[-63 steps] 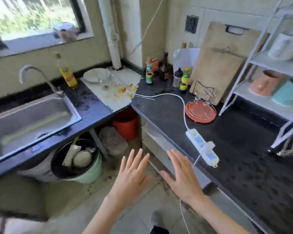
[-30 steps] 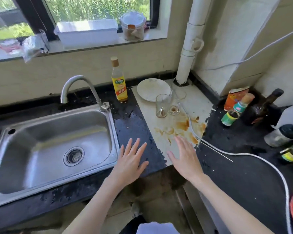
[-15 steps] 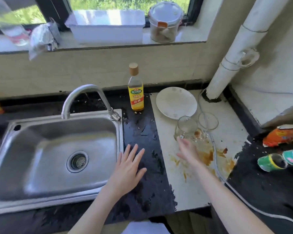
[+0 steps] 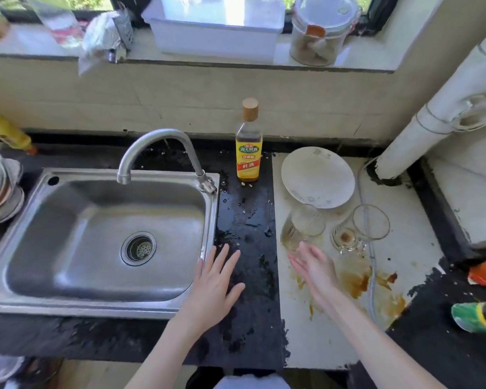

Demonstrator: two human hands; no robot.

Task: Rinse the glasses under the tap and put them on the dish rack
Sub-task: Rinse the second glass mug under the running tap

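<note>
Glass (image 4: 303,226) stands just beyond right hand's (image 4: 314,266) straight, empty fingers (image 4: 296,261).

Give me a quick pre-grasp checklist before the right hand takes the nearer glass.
1. Right hand free and open, fingertips just short of the left glass: ok.
2. Left hand empty, flat over the dark counter by the sink: ok.
3. Sink basin free of dishes under the tap: ok.
4. Water running: not ok, no stream visible.
5. Second glass stands apart from the first, clear of the grasp: ok.
6. Dish rack in view: not ok; only stacked plates at the left edge.
</note>
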